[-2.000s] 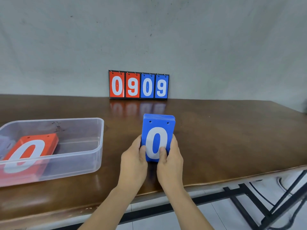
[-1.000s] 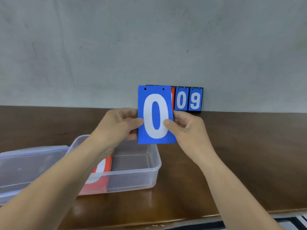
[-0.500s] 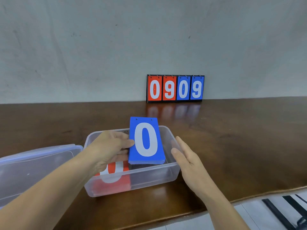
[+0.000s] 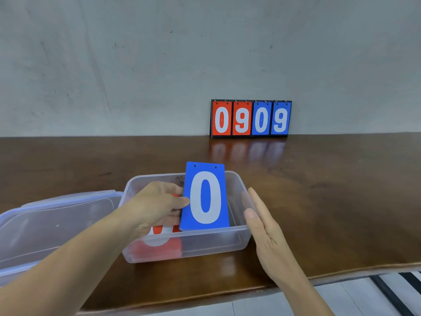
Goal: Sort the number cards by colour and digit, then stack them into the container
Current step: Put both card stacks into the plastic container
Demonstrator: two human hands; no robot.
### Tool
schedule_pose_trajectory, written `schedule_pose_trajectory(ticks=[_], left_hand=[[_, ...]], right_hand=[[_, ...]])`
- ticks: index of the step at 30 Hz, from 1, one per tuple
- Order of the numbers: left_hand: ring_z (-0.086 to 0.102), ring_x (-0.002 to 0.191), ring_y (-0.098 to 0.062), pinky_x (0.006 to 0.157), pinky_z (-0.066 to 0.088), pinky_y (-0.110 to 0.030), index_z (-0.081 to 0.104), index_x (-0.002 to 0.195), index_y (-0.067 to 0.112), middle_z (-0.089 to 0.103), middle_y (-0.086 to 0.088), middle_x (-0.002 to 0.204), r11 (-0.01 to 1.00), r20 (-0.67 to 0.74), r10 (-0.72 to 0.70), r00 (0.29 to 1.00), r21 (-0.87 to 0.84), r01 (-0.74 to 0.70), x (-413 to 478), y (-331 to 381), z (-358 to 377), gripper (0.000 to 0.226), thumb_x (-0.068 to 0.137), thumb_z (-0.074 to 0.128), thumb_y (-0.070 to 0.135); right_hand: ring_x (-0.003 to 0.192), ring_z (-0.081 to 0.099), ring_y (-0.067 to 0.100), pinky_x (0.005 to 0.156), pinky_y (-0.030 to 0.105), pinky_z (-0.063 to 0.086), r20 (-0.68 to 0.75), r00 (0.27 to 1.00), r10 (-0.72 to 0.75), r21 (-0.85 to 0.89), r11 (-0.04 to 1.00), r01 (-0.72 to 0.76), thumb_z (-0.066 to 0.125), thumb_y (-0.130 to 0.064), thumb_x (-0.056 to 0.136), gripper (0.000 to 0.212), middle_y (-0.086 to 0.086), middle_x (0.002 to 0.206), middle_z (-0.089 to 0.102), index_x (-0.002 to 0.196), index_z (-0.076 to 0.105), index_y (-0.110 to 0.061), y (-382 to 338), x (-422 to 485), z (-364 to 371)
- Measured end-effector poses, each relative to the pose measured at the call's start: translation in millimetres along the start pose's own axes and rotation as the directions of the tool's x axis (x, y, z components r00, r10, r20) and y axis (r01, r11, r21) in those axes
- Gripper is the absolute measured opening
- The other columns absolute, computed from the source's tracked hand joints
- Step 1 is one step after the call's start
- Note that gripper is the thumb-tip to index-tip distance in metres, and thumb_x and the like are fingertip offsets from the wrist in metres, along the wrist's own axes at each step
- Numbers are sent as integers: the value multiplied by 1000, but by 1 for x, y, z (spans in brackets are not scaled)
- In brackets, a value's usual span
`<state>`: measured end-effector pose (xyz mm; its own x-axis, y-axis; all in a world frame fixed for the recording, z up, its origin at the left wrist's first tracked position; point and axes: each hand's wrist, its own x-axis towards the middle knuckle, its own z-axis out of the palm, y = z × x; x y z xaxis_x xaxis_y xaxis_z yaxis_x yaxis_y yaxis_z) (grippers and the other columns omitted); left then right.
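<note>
Both hands are working at the container [image 4: 216,246]. The left hand [image 4: 159,206] is pinching the blue cards [image 4: 206,199] by their left edge, thumb on the face and fingers curled behind. The right hand [image 4: 262,226] is spread flat with straight fingers, holding nothing, hovering just beside the container's right wall; whether it is touching the plastic I cannot tell.

The blue cards, a white 0 on top, are tilting nearly upright inside the right half of the container, with the lower edge down behind the front wall and the top edge rising above the rim. Red cards [image 4: 169,250] are lying flat in the left half, partly hidden under the left hand. A clear lid [image 4: 57,224] is resting on the surface [image 4: 330,190] to the left, and a scoreboard [image 4: 250,118] reading 0909 is standing against the wall.

Sorting appears done, and the stacking step is nearing its end: the blue cards are going in beside the red ones. The next move calls for lowering the top edge until the cards are lying flat, then letting go without dragging them onto the red cards. The right hand looks ready to steady the container or square the edges.
</note>
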<state>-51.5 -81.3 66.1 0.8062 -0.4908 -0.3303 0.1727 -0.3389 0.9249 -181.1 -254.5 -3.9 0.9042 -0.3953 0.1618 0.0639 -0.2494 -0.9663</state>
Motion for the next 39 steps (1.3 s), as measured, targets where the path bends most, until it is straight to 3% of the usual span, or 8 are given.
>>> schedule_pose_trajectory(ticks=[4, 9, 14, 17, 20, 27, 33, 39], left_hand=[[72, 95, -24, 92, 55, -47, 62, 116, 6, 75, -9, 100, 999, 6, -3, 1000, 35, 3, -3, 0, -1, 24, 93, 61, 14], [70, 100, -27, 94, 53, -51, 61, 117, 5, 74, -10, 103, 999, 5, -16, 1000, 48, 16, -4, 2, 1, 30, 90, 64, 16], [70, 99, -27, 96, 52, -49, 62, 116, 4, 74, -11, 101, 998, 24, -40, 999, 52, 38, -2, 1, -2, 26, 92, 62, 13], [71, 97, -26, 95, 53, -48, 62, 116, 6, 75, -11, 101, 998, 43, -39, 998, 56, 37, -2, 0, -4, 25, 92, 61, 13], [72, 94, -24, 86, 58, -40, 61, 116, 8, 75, -9, 100, 997, 68, -32, 997, 75, 27, -6, -1, -3, 23, 94, 60, 13], [72, 94, -25, 91, 55, -45, 60, 112, 7, 75, -8, 102, 996, 58, -69, 996, 61, 65, -12, -12, 5, 18, 94, 60, 8], [72, 93, -25, 89, 56, -42, 62, 110, 7, 75, -9, 100, 992, 15, -99, 995, 79, 98, -10, -9, 9, 16, 93, 61, 9], [73, 85, -21, 70, 61, -32, 63, 107, 6, 74, -9, 102, 972, -22, -143, 990, 185, 144, -4, -4, 17, 13, 94, 60, 9]], right_hand=[[108, 28, -38, 77, -4, 37, 52, 998, -22, 28, 999, 21, 44, -48, 85, 51, -57, 117, 32, 130, 21, -56, -3, -1, -3], [113, 33, -32, 92, 8, 46, 120, 990, -69, -19, 997, 71, 64, -55, 74, 65, -61, 112, 35, 126, 25, -59, -13, 10, -4], [96, 40, -36, 69, -3, 40, 147, 984, -103, 32, 995, 99, 62, -24, 84, 47, -63, 90, 42, 112, 33, -49, -27, 4, -4], [105, 38, -34, 74, -1, 42, 116, 986, -116, 18, 993, 115, 64, -36, 79, 61, -63, 101, 39, 126, 27, -51, -14, 3, -3], [122, 35, -22, 90, 15, 51, 95, 986, -139, 24, 990, 138, 70, -56, 75, 88, -54, 122, 38, 147, 21, -42, -6, 0, -1], [119, 38, -23, 72, 8, 50, 94, 982, -165, 74, 985, 159, 67, -31, 78, 74, -55, 110, 44, 139, 25, -41, -3, -8, -1], [123, 35, -22, 78, 9, 50, 91, 974, -206, 59, 978, 201, 64, -32, 78, 76, -56, 115, 40, 140, 23, -41, -3, -9, -1], [121, 37, -21, 76, 10, 51, 100, 976, -193, 74, 980, 186, 63, -33, 76, 74, -56, 109, 42, 137, 23, -44, -6, -8, -1]])
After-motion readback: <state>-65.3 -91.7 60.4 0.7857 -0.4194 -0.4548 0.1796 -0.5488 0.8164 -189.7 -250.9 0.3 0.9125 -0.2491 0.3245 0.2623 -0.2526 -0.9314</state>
